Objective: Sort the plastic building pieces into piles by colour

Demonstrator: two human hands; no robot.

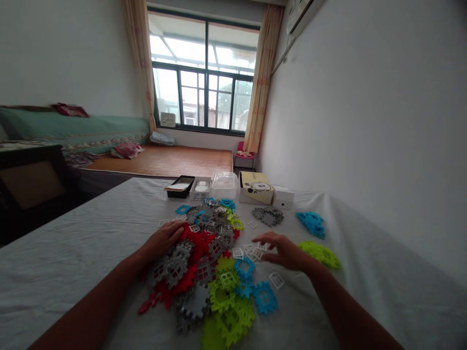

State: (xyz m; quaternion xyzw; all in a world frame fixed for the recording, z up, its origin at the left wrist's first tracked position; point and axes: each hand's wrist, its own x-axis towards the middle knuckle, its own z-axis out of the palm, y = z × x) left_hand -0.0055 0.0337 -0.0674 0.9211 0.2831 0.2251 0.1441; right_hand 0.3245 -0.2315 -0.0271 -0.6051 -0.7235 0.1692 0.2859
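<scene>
A heap of interlocking plastic tiles (204, 262) in red, grey, green and blue lies on a white-covered table (73, 248). My left hand (164, 239) rests flat on the left side of the heap, fingers spread over red and grey tiles. My right hand (282, 250) hovers just right of the heap, fingers stretched toward several small white window pieces (251, 251); it holds nothing. Sorted to the right lie a blue stack (312, 222), a green stack (321, 253) and a grey stack (269, 216).
At the table's far edge stand a black tray (180, 186), a small white box (200, 188), a clear plastic tub (224, 184), a yellow carton (256, 187) and a white box (283, 198). Beyond are a bed (156, 160), a window and a wall on the right.
</scene>
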